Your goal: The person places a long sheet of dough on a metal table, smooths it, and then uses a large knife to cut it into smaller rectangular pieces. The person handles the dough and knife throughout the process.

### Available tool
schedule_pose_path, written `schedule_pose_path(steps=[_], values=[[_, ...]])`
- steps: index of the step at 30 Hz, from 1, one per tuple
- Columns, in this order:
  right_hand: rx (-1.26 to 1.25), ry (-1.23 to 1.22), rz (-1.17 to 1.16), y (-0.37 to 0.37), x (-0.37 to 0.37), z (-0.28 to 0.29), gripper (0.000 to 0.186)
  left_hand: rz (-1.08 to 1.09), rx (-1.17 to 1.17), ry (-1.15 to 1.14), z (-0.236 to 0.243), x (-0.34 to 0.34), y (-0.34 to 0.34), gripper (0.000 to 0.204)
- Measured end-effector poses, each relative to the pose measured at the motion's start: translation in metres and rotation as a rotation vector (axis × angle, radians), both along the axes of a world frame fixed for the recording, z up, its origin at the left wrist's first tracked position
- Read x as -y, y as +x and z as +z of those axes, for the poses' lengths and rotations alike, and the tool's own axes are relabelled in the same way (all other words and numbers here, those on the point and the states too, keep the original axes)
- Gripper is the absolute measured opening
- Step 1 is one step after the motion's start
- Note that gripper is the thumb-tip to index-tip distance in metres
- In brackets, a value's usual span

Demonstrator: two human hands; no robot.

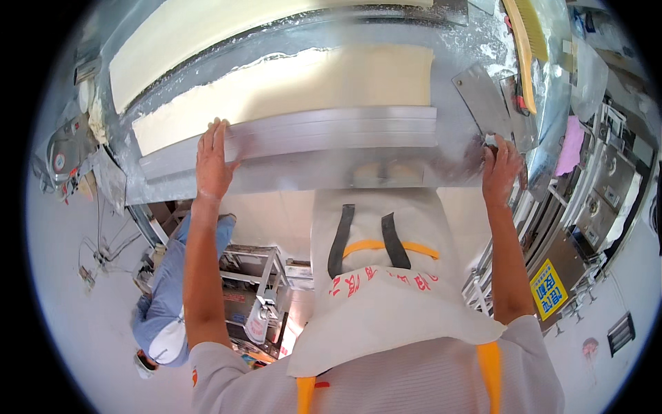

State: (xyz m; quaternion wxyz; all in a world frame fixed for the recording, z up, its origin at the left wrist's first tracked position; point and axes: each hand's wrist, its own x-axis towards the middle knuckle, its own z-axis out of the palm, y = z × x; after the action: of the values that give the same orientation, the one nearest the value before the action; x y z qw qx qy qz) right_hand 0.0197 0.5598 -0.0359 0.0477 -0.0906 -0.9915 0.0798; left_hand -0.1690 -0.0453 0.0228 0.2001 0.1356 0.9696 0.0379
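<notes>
A long strip of pale yellow dough sheet (352, 79) lies on a floury metal table (276, 181). Along its near edge lies a long, ridged metal straightedge (331, 131). My left hand (215, 162) rests on the left part of this bar, fingers stretched forward to the dough's edge and thumb apart. At the table's right side, my right hand (502, 169) has curled fingers beside the near end of a flat metal scraper (483, 96). Something small and pale shows at its fingertips, but I cannot tell what it is.
A second dough sheet (200, 38) lies farther back. A brush with a wooden handle (522, 58) and another flat blade (518, 117) lie at the right. A scale (67, 155) stands left; a person in blue (162, 297) is behind me. Metal machinery (600, 186) stands right.
</notes>
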Motion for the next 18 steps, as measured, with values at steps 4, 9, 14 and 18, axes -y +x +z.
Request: schedule_pose_path(steps=[4,9,14,18], values=[[0.022,-0.162,-0.217,-0.013,0.044,0.009,0.031,-0.107,0.033,0.047,-0.009,0.033,-0.006,0.095],[-0.012,-0.713,-0.532,-0.054,0.142,0.005,0.022,-0.241,-0.041,0.010,-0.016,0.049,-0.012,0.095],[-0.056,-0.831,-0.653,-0.059,0.150,-0.005,0.022,-0.305,-0.087,0.015,-0.011,0.053,-0.015,0.097],[-0.032,-0.990,-0.647,-0.083,0.138,0.011,0.023,-0.327,-0.129,0.025,-0.004,0.069,-0.029,0.092]])
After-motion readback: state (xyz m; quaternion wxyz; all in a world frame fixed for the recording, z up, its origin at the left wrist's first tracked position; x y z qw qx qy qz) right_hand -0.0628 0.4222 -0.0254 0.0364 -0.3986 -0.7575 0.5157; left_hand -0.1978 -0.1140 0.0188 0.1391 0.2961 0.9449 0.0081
